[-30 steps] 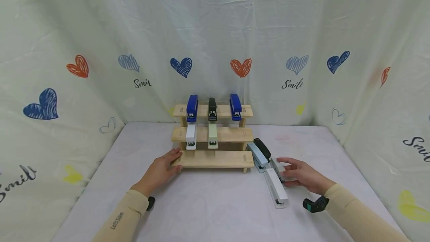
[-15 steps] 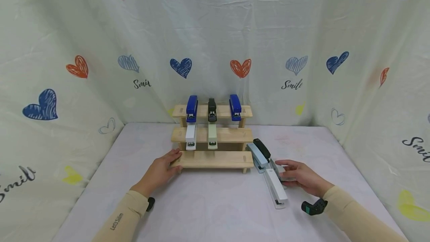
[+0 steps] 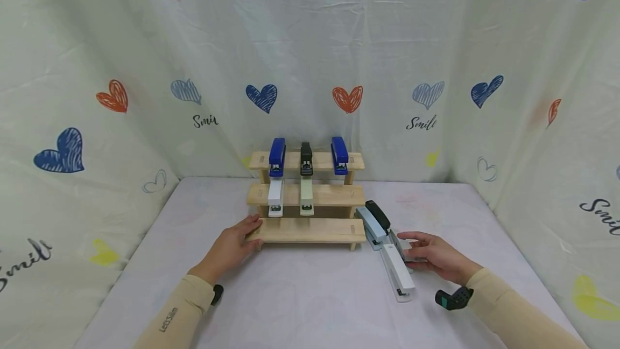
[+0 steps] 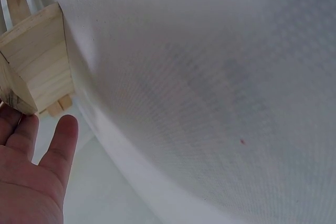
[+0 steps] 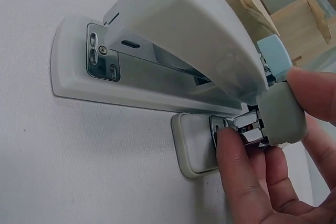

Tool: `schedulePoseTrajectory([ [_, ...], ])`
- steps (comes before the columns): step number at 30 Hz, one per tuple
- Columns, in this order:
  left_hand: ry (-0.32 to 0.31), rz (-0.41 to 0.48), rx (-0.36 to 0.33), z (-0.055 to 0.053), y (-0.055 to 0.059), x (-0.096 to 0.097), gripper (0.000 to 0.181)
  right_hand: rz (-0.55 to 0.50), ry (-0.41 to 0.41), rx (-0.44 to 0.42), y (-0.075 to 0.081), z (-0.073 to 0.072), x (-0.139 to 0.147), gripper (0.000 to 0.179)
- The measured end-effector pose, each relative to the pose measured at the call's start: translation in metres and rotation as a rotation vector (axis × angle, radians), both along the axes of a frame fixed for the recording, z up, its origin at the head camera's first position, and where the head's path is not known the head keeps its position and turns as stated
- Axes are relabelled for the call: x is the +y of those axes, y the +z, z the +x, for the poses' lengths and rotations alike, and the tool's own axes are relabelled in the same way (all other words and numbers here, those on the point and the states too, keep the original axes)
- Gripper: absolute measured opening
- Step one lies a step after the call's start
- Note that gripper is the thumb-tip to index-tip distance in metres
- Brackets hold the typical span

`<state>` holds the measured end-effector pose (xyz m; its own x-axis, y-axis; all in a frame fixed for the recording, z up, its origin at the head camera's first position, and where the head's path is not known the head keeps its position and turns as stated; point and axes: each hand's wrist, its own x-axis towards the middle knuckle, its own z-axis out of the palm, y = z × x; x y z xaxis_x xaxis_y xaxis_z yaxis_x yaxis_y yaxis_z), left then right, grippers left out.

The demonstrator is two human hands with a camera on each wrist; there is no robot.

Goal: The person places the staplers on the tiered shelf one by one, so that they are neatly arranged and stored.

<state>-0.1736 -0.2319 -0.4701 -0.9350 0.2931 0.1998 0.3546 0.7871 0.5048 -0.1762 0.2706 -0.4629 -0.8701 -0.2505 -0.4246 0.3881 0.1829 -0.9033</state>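
Observation:
In the head view, my left hand [image 3: 234, 244] grips the left end of the lowest board of a three-tier wooden rack [image 3: 310, 229]. The left wrist view shows fingertips [image 4: 29, 129] against the board's end [image 4: 39, 56]; the thumb is hidden there. My right hand [image 3: 433, 255] pinches the front of a grey-green stapler [image 5: 283, 113], which lies right of a large white stapler [image 3: 398, 269]. Between its fingers are the stapler's cap and metal nose. Behind them lie a light-blue stapler [image 3: 372, 225] and a black-topped stapler [image 3: 378, 213].
On the rack's top tier stand two blue staplers, one left [image 3: 277, 154] and one right [image 3: 339, 152], with a black stapler [image 3: 306, 156] between. The middle tier carries a white stapler [image 3: 275, 194] and a pale-green one [image 3: 307, 193]. A curtain [image 3: 310, 42] hangs behind the white-covered table [image 3: 300, 295].
My right hand has shifted slightly down and left at the grey-green stapler, and less of that stapler's top shows. The left hand and the rack look still.

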Motion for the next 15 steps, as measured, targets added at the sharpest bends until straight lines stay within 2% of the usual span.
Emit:
schedulePoseTrajectory([
  [8, -0.005, -0.002, -0.003, -0.0003, 0.0003, -0.0004, 0.056, -0.014, -0.044, 0.007, -0.0018, 0.0033, -0.0016, 0.053],
  [15, -0.007, -0.004, -0.001, -0.0003, 0.0003, -0.0007, 0.056, -0.021, -0.047, 0.015, -0.0023, 0.0031, -0.0017, 0.053],
])
